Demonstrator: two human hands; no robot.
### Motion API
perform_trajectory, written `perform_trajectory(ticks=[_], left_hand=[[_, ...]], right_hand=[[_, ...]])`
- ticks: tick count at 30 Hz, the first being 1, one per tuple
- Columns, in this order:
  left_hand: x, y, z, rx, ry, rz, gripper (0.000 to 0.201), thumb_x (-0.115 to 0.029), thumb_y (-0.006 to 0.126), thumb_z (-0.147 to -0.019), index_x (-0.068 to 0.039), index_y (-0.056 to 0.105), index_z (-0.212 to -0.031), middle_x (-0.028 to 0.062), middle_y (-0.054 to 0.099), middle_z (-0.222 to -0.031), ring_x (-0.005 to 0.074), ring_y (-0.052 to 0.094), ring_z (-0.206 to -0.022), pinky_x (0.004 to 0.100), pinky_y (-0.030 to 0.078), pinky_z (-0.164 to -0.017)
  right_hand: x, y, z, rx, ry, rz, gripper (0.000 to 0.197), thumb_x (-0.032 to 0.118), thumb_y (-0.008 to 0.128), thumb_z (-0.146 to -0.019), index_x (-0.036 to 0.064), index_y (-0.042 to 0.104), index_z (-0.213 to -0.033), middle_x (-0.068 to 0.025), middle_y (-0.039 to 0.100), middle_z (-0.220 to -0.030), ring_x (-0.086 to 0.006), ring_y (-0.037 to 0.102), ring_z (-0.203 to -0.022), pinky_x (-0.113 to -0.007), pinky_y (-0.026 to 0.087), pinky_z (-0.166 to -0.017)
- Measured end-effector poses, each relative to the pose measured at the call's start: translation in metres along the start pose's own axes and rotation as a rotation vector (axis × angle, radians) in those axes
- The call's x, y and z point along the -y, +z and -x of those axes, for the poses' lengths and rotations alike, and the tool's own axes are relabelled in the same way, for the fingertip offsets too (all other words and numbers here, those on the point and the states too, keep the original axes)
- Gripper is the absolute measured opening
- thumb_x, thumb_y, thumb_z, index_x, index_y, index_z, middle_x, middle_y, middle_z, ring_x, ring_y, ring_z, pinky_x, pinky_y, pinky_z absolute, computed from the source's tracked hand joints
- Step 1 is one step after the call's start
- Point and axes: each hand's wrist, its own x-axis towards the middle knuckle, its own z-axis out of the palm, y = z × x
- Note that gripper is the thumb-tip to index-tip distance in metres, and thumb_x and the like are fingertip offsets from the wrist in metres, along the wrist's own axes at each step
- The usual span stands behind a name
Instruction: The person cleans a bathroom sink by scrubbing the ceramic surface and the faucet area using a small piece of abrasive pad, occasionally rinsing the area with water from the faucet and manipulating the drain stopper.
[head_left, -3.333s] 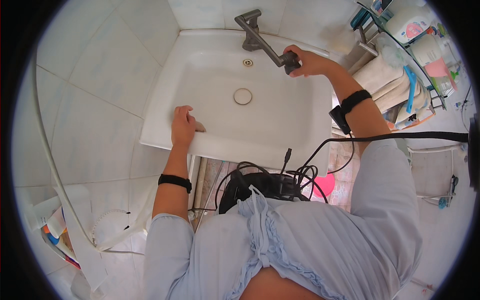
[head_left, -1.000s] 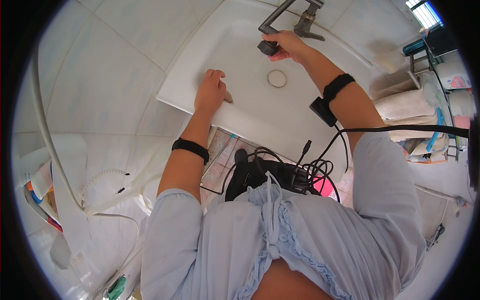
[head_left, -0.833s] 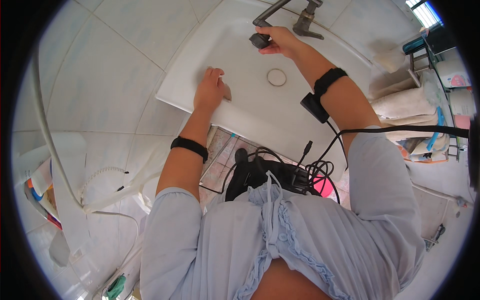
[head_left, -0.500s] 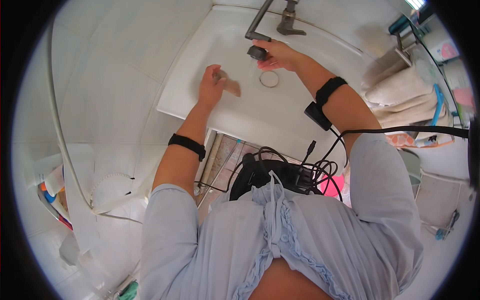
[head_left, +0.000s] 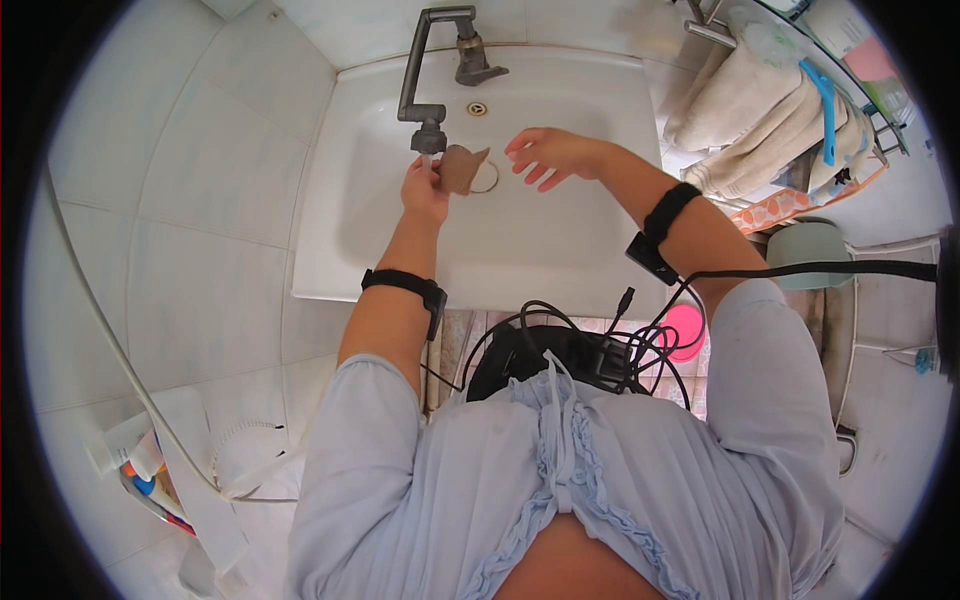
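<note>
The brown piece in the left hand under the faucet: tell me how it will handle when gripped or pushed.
The brown piece looks thin and uneven-edged, so it is probably light and somewhat floppy. The left hand pinches it by one edge beneath the faucet, so it may turn slippery if wet. Flat rather than round, it seems unlikely to roll in the sink.

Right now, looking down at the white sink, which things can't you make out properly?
- Small brown flat thing in the left hand: head view, too small to tell what it is.
- Round drain ring: partly covered by that thing.
- Grey tap spout: whether water runs cannot be seen.
- Items on the right wire rack: bent and cut off by the fisheye rim.
- Right hand: open, holding nothing visible.
</note>
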Motion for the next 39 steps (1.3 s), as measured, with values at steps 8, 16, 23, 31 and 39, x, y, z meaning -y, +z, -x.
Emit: perform_trajectory(ticks=[8,16,23,31,39], left_hand=[[-0.015,0.004,0.042,0.133,-0.143,0.067,0.032,-0.026,0.046,-0.081,-0.01,0.046,-0.109,0.0086,0.051,-0.101,0.0226,0.051,-0.092,0.0427,0.042,-0.082],[-0.01,0.016,0.048,0.178,-0.166,-0.125,0.034,-0.039,0.043,-0.089,-0.017,0.047,-0.115,0.0009,0.05,-0.108,0.0161,0.051,-0.096,0.0322,0.043,-0.076],[-0.007,-0.006,0.004,-0.141,-0.106,0.039,0.027,-0.013,0.047,-0.088,-0.015,0.04,-0.115,0.0067,0.048,-0.088,0.013,0.047,-0.061,0.0222,0.041,-0.047],[-0.006,0.015,0.003,-0.178,-0.18,-0.247,0.021,-0.038,0.043,-0.089,-0.018,0.05,-0.086,-0.0052,0.036,-0.055,0.0072,0.028,-0.039,0.0213,0.019,-0.034],[-0.024,0.003,0.011,-0.075,-0.349,-0.084,0.021,-0.031,0.042,-0.09,-0.013,0.053,-0.091,0.0002,0.047,-0.062,0.0109,0.047,-0.053,0.0227,0.041,-0.042]], right_hand=[[-0.003,0.067,-0.05,0.107,-0.218,-0.176,0.054,0.012,0.061,-0.078,0.0032,0.034,-0.123,-0.0108,0.046,-0.111,-0.0214,0.056,-0.09,-0.034,0.05,-0.079],[-0.003,0.087,-0.07,-0.175,-0.25,0.211,0.045,0.022,0.07,-0.07,0.0035,0.044,-0.102,-0.0112,0.046,-0.102,-0.0194,0.052,-0.083,-0.03,0.046,-0.07],[-0.015,0.055,-0.052,-0.079,-0.234,0.29,0.04,0.029,0.069,-0.07,0.0069,0.052,-0.097,-0.006,0.054,-0.089,-0.0165,0.052,-0.082,-0.03,0.045,-0.065],[-0.022,0.01,-0.015,-0.199,-0.052,0.127,0.034,0.024,0.064,-0.074,0.0085,0.052,-0.101,-0.0026,0.052,-0.09,-0.0122,0.047,-0.074,-0.027,0.042,-0.062],[-0.016,0.008,-0.01,-0.123,-0.025,0.187,0.024,0.026,0.059,-0.08,0.0118,0.052,-0.098,0.002,0.052,-0.092,-0.0099,0.047,-0.077,-0.025,0.041,-0.066]])
